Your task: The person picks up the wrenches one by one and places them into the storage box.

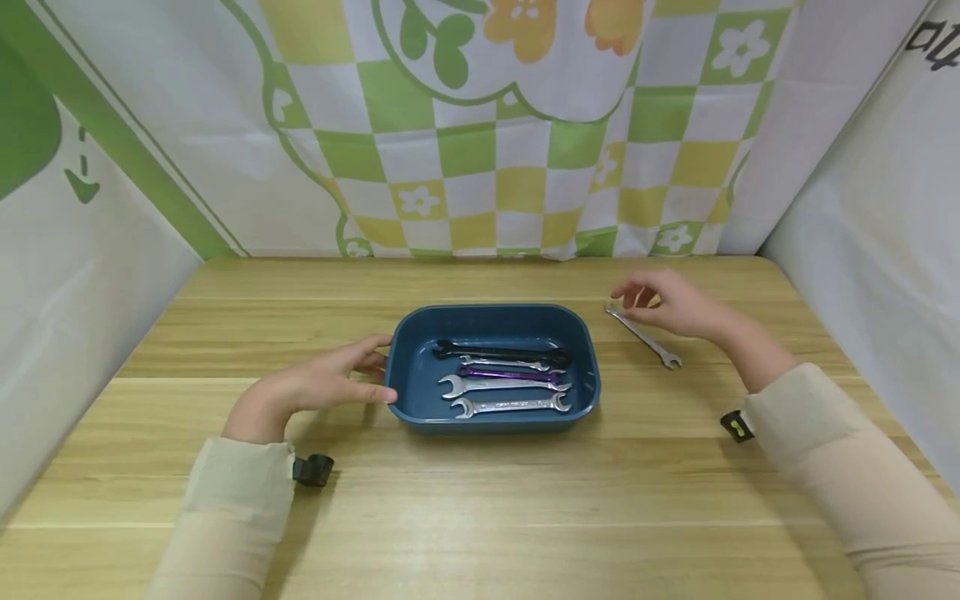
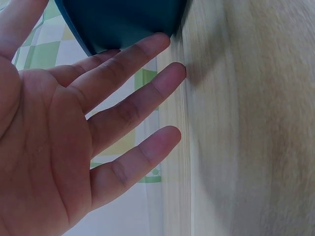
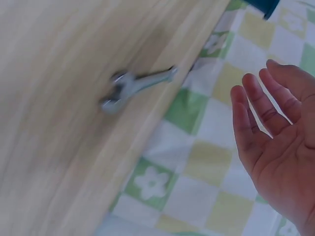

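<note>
A dark blue plastic bin [image 1: 491, 425] stands mid-table with several wrenches lying side by side in it: a black wrench [image 1: 498, 352], a purple wrench [image 1: 510, 375] and silver open-end wrenches [image 1: 513, 406]. My left hand [image 1: 318, 383] is at the bin's left end, thumb at the rim; in the left wrist view its fingers [image 2: 135, 114] are spread and fairly straight, some against the bin wall [image 2: 123, 24]. To the right of the bin, a small silver wrench [image 1: 643, 337] lies slantwise on the table. Over its far end hovers my right hand [image 1: 675, 304], fingers loosely bent, holding nothing.
The wooden table [image 1: 480, 517] ends at the back against a green and yellow checked curtain [image 1: 495, 167]. White cloth walls [image 1: 877, 183] rise at both sides. Each wrist carries a small black camera mount [image 1: 313, 470].
</note>
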Demonstrator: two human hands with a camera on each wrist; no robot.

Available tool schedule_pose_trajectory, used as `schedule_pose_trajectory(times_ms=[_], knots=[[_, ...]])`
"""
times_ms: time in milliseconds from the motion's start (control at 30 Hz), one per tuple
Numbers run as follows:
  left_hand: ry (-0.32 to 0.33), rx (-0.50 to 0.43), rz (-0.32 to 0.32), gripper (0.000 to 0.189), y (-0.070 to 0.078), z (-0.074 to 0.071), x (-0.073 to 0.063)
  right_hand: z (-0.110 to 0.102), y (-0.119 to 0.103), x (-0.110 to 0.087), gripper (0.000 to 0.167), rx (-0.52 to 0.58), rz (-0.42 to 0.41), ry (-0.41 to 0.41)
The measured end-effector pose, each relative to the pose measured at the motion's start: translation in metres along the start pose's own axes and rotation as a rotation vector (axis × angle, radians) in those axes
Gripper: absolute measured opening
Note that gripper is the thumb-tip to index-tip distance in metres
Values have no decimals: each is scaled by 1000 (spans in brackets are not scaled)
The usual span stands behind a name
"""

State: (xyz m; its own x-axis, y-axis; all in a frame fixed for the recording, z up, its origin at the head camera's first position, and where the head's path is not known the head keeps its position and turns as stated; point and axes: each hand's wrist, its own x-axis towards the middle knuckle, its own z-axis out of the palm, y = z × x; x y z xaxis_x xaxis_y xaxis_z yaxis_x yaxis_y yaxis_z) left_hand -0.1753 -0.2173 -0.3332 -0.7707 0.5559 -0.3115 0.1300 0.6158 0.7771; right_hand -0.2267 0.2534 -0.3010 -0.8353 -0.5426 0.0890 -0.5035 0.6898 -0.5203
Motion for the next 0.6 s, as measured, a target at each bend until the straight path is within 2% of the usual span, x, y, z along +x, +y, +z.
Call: schedule_pose_trajectory(times_ms=[133, 367, 600], knots=[[3, 9, -6, 82, 1, 0, -1, 0, 15, -7, 27, -37, 19, -27], [5, 16, -5, 82, 2, 2, -2, 7, 38, -15, 33, -37, 71, -63], [3, 6, 6, 84, 1, 1, -1, 11, 49, -18, 37, -115, 128, -98]])
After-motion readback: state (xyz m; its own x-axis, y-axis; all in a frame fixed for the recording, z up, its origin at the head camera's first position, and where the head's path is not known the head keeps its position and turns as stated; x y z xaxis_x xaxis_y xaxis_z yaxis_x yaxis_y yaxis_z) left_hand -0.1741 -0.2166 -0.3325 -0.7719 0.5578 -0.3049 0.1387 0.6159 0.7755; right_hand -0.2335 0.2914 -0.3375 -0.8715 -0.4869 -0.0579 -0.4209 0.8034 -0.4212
